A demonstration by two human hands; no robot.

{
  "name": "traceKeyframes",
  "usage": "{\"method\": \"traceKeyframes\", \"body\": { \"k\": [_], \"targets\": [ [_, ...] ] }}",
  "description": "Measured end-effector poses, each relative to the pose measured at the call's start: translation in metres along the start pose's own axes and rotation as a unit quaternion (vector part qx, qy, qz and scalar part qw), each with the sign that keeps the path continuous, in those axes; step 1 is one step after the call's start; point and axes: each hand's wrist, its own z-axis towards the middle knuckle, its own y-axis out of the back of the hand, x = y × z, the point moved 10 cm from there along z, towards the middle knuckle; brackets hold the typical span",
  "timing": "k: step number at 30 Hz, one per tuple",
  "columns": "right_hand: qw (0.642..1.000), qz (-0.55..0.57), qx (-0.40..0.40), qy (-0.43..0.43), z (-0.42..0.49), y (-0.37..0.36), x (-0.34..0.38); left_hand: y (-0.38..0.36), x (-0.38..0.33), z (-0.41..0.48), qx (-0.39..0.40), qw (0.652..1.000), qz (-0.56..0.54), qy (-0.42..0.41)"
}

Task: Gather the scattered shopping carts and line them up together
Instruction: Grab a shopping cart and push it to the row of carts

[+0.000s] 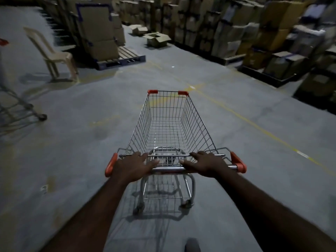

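Dim warehouse floor (pixel 72 142) — left hand (pixel 133 165), right hand (pixel 205 163) grip cart handle (pixel 169 169); 2nd cart (pixel 16 110) cropped.

There are two shopping carts: the near cart (pixel 169 124) at the centre toward 6 o'clock, and a second cart (pixel 16 106) cut off by the edge at 9 o'clock. Two hands grip the near cart, the left hand (pixel 131 166) and the right hand (pixel 207 164), and that cart carries four orange corner caps (pixel 238 161). On the floor stand one plastic chair (pixel 52 51) at 10 o'clock and two open cardboard boxes (pixel 157 40) at 12 o'clock; the stacked cartons (pixel 236 24) from 12 to 2 o'clock are too many and too blurred to count.
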Motion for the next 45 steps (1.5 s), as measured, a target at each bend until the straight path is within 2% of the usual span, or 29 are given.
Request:
{"method": "traceKeyframes", "body": {
  "k": [11,17,25,31,45],
  "targets": [
    [0.992,-0.007,-0.063,-0.112,0.03,0.04,-0.135,0.012,-0.129,0.115,-0.03,0.993,0.064,-0.096],
    [0.987,0.007,-0.083,-0.135,0.07,0.077,-0.203,0.025,-0.194,0.187,-0.044,0.989,0.093,-0.11],
    [0.986,-0.005,-0.094,-0.141,0.139,0.128,-0.275,0.042,-0.26,0.284,-0.043,0.989,0.06,-0.131],
    [0.984,0.001,-0.104,-0.146,0.215,0.173,-0.313,0.066,-0.291,0.378,-0.038,0.987,0.069,-0.139],
    [0.97,0.014,-0.141,-0.198,0.458,0.318,-0.393,0.158,-0.349,0.676,-0.033,0.982,0.058,-0.174]
  ]
}}
